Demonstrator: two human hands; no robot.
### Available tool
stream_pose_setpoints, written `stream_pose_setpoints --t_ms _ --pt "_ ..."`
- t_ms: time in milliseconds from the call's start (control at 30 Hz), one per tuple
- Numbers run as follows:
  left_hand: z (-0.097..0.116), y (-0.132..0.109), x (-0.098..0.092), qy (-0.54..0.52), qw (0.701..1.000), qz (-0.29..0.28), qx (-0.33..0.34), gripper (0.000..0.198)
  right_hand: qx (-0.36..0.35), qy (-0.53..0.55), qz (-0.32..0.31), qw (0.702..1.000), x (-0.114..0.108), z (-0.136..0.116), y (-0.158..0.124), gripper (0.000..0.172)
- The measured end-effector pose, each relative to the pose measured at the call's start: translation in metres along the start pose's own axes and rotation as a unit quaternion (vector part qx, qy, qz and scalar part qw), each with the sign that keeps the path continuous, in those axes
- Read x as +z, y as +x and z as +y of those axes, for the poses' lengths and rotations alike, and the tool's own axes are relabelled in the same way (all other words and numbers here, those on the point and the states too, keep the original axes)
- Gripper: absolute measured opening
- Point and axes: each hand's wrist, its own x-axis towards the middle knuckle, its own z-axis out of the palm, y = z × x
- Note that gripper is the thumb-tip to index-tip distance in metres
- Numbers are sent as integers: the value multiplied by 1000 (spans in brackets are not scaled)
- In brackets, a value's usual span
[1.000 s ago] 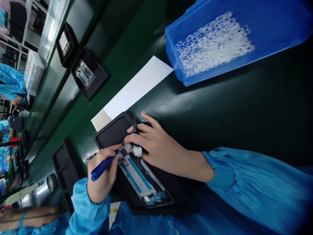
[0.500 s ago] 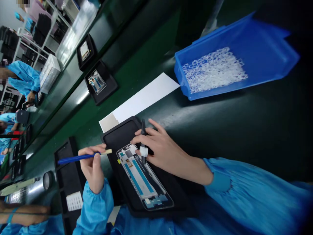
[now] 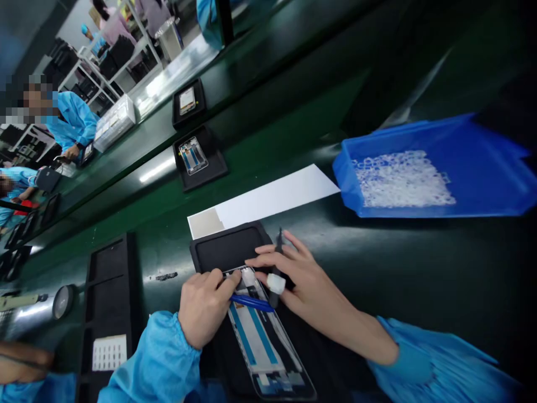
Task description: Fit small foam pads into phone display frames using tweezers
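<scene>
Blue stylus (image 3: 251, 303) back on phone frame (image 3: 262, 341)
Left hand (image 3: 204, 309) pinches it; right hand (image 3: 308, 282) pinches tweezers (image 3: 278, 246), fingertips (image 3: 255, 262) steadying the frame.

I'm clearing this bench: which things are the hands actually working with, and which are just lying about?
In use: left hand gripping blue tool; right hand gripping black tweezers; phone frame under both; black tray bearing it.
Lying about: white sheet; blue bin of white mesh; far trays on the belt; long black tray at left.
</scene>
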Motion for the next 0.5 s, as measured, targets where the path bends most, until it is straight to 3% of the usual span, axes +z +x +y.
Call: stream_pose_setpoints --t_ms 67,200,300,400,500 --pt "-6 0 -4 -37 999 -31 -6 35 27 44 31 998 -12 1 9 18" --pt "-42 13 -5 -152 984 -37 -79 46 176 154 115 965 -27 17 47 38" --pt "-81 42 6 -169 975 -49 -134 44 265 235 83 931 -14 40 81 58" --pt "-112 76 25 -205 968 -132 -65 44 296 245 45 922 8 65 106 58" --pt "-126 96 42 -211 962 -170 -29 43 290 213 70 930 19 81 120 54"
